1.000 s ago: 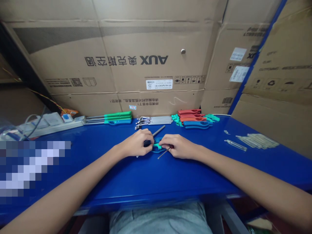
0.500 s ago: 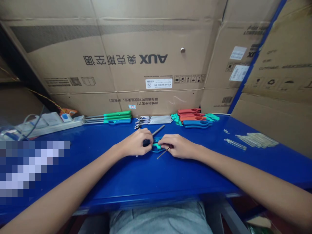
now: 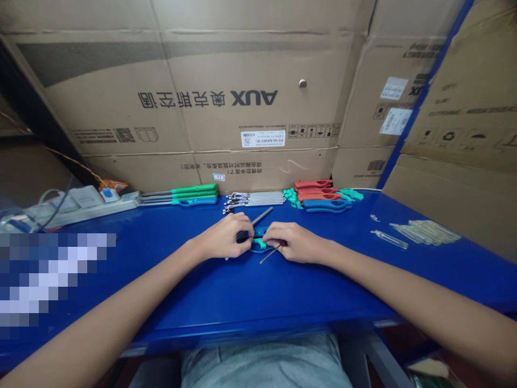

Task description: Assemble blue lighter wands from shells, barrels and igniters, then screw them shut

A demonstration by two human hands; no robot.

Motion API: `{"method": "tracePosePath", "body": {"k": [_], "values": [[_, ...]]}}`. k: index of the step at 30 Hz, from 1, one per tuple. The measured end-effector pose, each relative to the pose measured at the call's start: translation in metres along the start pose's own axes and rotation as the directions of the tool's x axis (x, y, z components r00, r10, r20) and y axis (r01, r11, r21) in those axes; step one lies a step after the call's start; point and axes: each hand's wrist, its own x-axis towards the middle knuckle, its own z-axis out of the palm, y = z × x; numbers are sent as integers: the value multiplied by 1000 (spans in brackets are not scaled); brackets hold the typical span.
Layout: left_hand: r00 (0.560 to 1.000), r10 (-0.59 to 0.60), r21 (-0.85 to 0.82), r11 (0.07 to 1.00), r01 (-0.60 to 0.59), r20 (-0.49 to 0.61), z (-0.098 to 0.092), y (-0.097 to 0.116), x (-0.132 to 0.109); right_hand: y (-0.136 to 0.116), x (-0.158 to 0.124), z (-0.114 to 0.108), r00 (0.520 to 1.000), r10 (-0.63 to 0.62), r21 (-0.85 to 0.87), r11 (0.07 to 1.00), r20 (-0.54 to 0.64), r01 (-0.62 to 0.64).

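The left hand (image 3: 233, 237) is clasping a dark piece (image 3: 242, 236), the right hand (image 3: 291, 242) a thin-shafted tool (image 3: 269, 256); between them, a blue casing (image 3: 260, 231) is lying on the table (image 3: 242, 296). Likely light, stiff, smooth plastic, it is favouring a hold at its outer edges.

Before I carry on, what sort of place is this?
Probably a hand-assembly workbench: a blue tabletop with silvery tubes and red handles grouped along the back, and a screwdriver-like tool in the right hand.
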Motion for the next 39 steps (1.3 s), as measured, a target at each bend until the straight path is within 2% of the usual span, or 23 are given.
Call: {"method": "tracePosePath", "body": {"k": [23,26,31,35,39], "values": [[1000,7,-9,1000,-7,8,-1,1,0,-1,0,-1,1000,-15,-14,1000,1,15],[999,8,31,999,-7,-33,-2,1,0,-1,0,-3,1000,-17,-3,1000,-16,17],[987,-104,125,985,120,-126,-5,-4,0,4,1,-9,989,-22,3,1000,-144,23],[969,-233,182,953,244,-80,-5,-10,0,7,1,-14,972,-18,-47,999,-236,7],[958,-284,190,940,284,-25,-4,-14,-1,8,1,-15,971,-27,-69,998,-239,10]]}}
